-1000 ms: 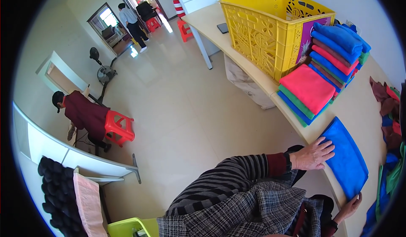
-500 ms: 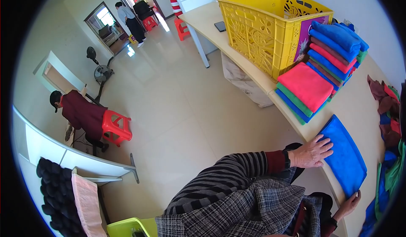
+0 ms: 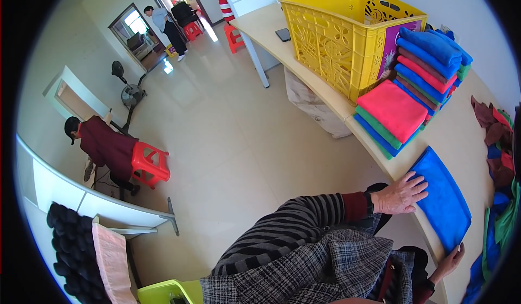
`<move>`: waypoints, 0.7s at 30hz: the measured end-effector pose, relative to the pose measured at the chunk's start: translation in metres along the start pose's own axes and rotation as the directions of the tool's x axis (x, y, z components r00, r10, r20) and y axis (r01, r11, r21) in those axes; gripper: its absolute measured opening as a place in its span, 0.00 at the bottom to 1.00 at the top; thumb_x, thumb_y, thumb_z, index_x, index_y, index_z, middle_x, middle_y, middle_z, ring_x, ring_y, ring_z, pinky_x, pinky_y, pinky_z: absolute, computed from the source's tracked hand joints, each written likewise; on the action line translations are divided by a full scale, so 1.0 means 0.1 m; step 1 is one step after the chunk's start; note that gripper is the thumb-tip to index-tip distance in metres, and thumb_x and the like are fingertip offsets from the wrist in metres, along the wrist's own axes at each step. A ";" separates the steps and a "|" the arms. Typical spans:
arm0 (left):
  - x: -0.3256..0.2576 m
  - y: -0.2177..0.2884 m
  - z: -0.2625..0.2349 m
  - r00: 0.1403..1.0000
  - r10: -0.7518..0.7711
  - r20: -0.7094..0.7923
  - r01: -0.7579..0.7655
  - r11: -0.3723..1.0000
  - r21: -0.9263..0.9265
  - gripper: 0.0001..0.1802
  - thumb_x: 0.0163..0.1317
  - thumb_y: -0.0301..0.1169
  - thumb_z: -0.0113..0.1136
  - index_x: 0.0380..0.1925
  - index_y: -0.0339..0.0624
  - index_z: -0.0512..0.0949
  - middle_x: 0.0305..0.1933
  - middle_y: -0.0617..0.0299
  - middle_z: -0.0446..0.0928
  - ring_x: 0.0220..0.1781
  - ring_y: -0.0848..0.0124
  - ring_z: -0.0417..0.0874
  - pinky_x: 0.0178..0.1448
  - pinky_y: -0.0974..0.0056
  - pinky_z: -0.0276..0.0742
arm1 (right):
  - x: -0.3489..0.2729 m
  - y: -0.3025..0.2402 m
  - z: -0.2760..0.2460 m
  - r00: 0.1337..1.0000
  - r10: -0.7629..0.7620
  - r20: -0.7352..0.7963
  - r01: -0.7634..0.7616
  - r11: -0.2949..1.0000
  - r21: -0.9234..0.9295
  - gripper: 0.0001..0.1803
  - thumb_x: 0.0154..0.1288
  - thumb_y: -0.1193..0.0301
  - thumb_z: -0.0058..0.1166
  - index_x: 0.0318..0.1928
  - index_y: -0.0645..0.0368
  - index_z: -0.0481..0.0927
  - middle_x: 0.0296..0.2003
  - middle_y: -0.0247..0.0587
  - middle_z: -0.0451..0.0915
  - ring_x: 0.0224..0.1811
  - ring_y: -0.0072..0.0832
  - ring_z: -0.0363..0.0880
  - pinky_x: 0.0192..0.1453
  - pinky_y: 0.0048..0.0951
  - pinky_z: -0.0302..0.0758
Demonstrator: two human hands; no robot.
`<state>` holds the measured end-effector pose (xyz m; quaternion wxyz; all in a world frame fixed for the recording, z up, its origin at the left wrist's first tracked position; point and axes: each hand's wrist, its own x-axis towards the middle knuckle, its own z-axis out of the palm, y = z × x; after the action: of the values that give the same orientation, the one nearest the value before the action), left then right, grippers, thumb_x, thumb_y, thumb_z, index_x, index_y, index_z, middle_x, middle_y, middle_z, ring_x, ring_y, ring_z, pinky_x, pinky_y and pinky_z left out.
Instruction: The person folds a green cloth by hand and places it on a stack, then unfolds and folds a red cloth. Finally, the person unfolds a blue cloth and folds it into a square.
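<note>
The blue cloth (image 3: pixel 442 203) lies flat at the near edge of the table (image 3: pixel 467 136), and both hands rest on it. The left hand (image 3: pixel 400 194) lies open, palm down, fingers spread on the cloth's left corner; it grips nothing, only presses. The right hand (image 3: pixel 450 258) touches the cloth's near end at the table edge, fingers loosely curled; I cannot tell whether it pinches the cloth. Compared with a second ago, the cloth sits in much the same spot and both hands have kept their places on it, so it seems smoothed out and settled rather than mid-fold.

Just beyond the cloth sits a low pile of folded cloths (image 3: pixel 392 117) with a pink one on top, and behind that a taller stack (image 3: pixel 429 60). Right of the blue cloth lies a loose heap of cloths (image 3: pixel 496 136). Farther along the table stands a yellow crate (image 3: pixel 347 38).
</note>
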<state>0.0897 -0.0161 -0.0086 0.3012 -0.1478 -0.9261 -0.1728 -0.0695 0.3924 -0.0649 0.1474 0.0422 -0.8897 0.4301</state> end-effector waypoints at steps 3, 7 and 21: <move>0.01 0.03 -0.01 1.000 0.006 0.007 -0.006 1.000 0.007 0.38 0.57 0.45 0.69 0.65 0.40 0.71 0.72 0.48 0.65 0.77 0.50 0.61 0.81 0.41 0.47 | 0.01 0.05 -0.07 1.000 0.017 0.014 -0.017 1.000 0.023 0.21 0.80 0.60 0.48 0.64 0.59 0.75 0.48 0.39 0.80 0.45 0.26 0.74 0.56 0.26 0.71; -0.03 0.03 0.06 0.999 0.025 -0.042 -0.025 1.000 -0.001 0.39 0.56 0.45 0.70 0.65 0.40 0.70 0.73 0.48 0.65 0.77 0.50 0.61 0.82 0.41 0.46 | -0.06 0.12 0.04 1.000 0.014 -0.007 -0.013 0.997 0.071 0.21 0.80 0.60 0.48 0.64 0.58 0.76 0.49 0.39 0.80 0.47 0.28 0.75 0.57 0.28 0.71; -0.01 0.09 0.01 1.000 -0.006 -0.004 0.005 0.998 -0.059 0.38 0.56 0.45 0.69 0.65 0.40 0.71 0.73 0.48 0.65 0.78 0.51 0.61 0.82 0.41 0.45 | -0.34 -0.70 -0.17 0.995 0.021 -0.102 -0.026 0.999 -0.047 0.26 0.76 0.49 0.51 0.56 0.59 0.84 0.44 0.52 0.84 0.41 0.44 0.80 0.49 0.44 0.76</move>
<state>0.0938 -0.0076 -0.0081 0.2981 -0.1537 -0.9204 -0.2011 -0.0187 0.3601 -0.0123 0.1884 0.0063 -0.8916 0.4118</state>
